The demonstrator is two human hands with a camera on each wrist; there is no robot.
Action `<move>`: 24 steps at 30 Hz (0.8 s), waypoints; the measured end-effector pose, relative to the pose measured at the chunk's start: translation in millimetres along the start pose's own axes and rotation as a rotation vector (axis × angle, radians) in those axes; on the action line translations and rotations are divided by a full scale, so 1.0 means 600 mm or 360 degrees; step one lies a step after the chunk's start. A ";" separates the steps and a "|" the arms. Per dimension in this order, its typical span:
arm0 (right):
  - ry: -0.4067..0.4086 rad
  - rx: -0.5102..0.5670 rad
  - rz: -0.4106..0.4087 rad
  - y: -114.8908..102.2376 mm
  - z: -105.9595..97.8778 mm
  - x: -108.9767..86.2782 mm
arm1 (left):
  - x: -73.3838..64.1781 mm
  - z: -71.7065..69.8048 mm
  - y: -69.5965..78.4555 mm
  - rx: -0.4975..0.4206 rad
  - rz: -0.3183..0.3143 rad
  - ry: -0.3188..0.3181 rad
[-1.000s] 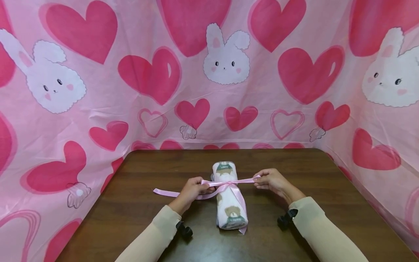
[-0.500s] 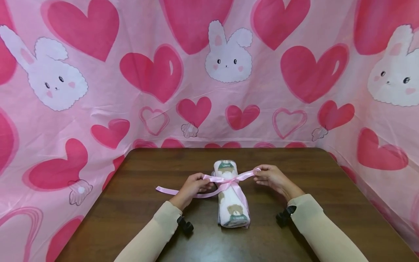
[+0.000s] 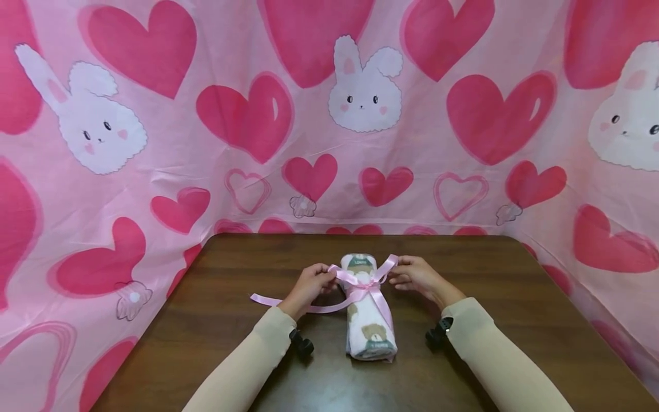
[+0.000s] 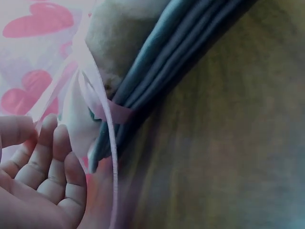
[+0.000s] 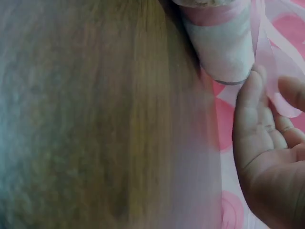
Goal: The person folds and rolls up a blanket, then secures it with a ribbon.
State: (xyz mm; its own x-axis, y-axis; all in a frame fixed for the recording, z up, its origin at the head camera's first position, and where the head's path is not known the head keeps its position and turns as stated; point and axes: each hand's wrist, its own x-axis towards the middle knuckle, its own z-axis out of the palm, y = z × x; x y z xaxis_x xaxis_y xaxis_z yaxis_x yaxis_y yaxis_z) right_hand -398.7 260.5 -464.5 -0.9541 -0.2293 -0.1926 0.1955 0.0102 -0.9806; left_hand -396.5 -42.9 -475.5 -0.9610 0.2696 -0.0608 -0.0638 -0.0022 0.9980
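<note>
A rolled towel point(image 3: 368, 335) printed with bears lies lengthwise on the table, with a pink satin ribbon point(image 3: 381, 303) tied around its middle. My left hand point(image 3: 310, 286) pinches one length of the ribbon between thumb and forefinger, left of the knot; the left wrist view shows this ribbon point(image 4: 50, 93) rising from the fingertips. On the other side, my right hand point(image 3: 419, 279) holds a raised ribbon length at its fingertips. That ribbon point(image 5: 281, 102) curves by the thumb in the right wrist view, its other fingers fairly straight. Both held lengths hang slack toward the knot.
A loose ribbon tail point(image 3: 265, 300) stretches left across the brown wooden table point(image 3: 257, 257), passing behind the left wrist. Pink heart-and-rabbit cloth point(image 3: 309, 137) hangs around the table's back and sides. Black wrist cameras point(image 3: 302, 344) sit on both wrists.
Both hands have come closer to the roll, the right one moving left and slightly up. The ribbon lengths, taut one second ago, now sag. The roll shifts slightly rightward in view.
</note>
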 end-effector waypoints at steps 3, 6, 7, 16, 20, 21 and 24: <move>0.0040 -0.0108 0.0098 0.004 -0.005 0.001 | 0.011 0.004 0.005 0.0015 -0.0026 0.0061; 0.0017 -0.0195 0.0150 0.008 -0.011 -0.001 | 0.017 0.005 0.004 0.0051 -0.0060 0.0090; 0.0020 -0.0193 0.0169 0.009 -0.012 -0.002 | 0.019 0.005 0.001 0.0055 -0.0067 0.0086; -0.0078 -0.0261 0.0168 0.010 -0.017 -0.033 | 0.002 0.005 -0.015 0.0148 -0.0048 -0.0171; -0.0307 -0.0324 0.0124 0.009 -0.011 -0.054 | -0.016 -0.004 -0.016 0.0345 -0.0030 -0.0353; -0.0378 -0.0339 0.0093 0.009 -0.008 -0.058 | -0.020 -0.006 -0.015 0.0423 -0.0004 -0.0399; -0.0573 -0.0388 0.0006 0.009 0.001 -0.066 | -0.031 -0.010 -0.011 0.0657 0.0110 -0.0524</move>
State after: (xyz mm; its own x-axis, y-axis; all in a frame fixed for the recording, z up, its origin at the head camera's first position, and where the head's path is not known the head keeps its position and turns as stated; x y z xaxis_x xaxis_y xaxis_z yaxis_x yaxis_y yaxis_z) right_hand -359.8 269.3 -462.2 -0.8051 -0.5532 -0.2138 0.0981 0.2313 -0.9679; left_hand -380.0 -53.5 -480.8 -0.8198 0.5704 -0.0514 0.1718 0.3305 0.9281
